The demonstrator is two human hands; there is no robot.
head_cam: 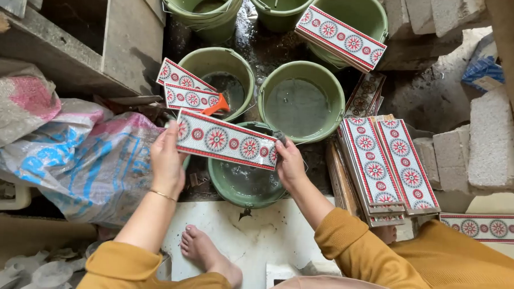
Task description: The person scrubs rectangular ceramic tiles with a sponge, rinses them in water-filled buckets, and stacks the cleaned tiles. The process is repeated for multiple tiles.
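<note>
Left hand (167, 158) and right hand (289, 163) each pinch an end of the patterned tile (227, 140), level above the green bucket (245, 184), so drips land inside.

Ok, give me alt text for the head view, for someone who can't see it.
The left hand and right hand hold a long red-and-white patterned tile by its ends above a green bucket of water. More green buckets stand beyond, and a stack of matching tiles leans at the right.
</note>
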